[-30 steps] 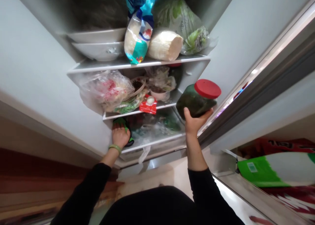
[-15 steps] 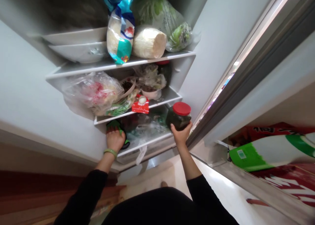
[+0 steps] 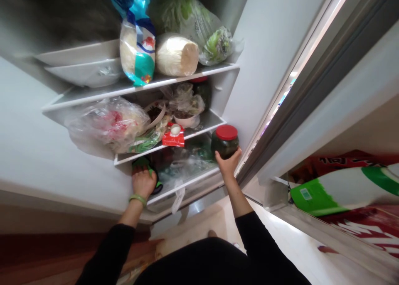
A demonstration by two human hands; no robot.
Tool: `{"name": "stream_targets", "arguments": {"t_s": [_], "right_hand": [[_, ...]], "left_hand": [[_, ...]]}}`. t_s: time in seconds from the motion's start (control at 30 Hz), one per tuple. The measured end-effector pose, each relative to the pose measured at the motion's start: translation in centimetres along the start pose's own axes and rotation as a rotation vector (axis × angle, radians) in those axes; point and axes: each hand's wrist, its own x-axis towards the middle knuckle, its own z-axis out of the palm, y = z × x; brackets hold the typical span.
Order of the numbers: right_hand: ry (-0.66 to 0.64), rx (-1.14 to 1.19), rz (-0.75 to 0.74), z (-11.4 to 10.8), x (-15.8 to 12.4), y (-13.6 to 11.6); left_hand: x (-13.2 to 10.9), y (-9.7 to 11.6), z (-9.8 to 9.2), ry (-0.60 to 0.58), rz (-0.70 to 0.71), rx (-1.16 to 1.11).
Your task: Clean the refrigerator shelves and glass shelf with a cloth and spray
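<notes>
- Right hand (image 3: 228, 163): fingers clamped around the lower part of a dark green, squat jar with a red screw lid (image 3: 225, 147); thumb on the jar's left side.
- Jar position: at the right end of the lower compartment, just in front of the middle shelf's right corner; roughly upright, lid up. Could not tell whether its base rested on anything.
- Left hand (image 3: 144, 183): laid over a green-and-black, soft-looking item (image 3: 153, 180) at the left end of the lower compartment. Fingertips partly in shadow; could not tell whether the fingers gripped the item or only pressed on it. A pale green bangle (image 3: 138, 199) circled the wrist.
- Lower compartment, between the hands: crumpled clear plastic bags (image 3: 188, 164); a whitish plastic strip (image 3: 178, 198) hung over the front edge.
- Middle shelf, above: a clear plastic bag with pink and pale contents (image 3: 114, 123) at left; a small red packet (image 3: 173, 141) at the front edge, a white round object (image 3: 175, 129) on it.
- Upper shelf: a blue-and-clear printed bag (image 3: 137, 52) stood beside a pale, thick cylindrical piece (image 3: 177, 55).
</notes>
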Motion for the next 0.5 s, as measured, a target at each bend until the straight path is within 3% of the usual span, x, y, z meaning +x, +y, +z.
{"name": "stream_targets", "arguments": {"t_s": [0.5], "right_hand": [[-0.080,-0.009,-0.023,0.4,1.2,0.5]], "left_hand": [[0.1,0.2,-0.6,-0.057,-0.011,0.010]]}}
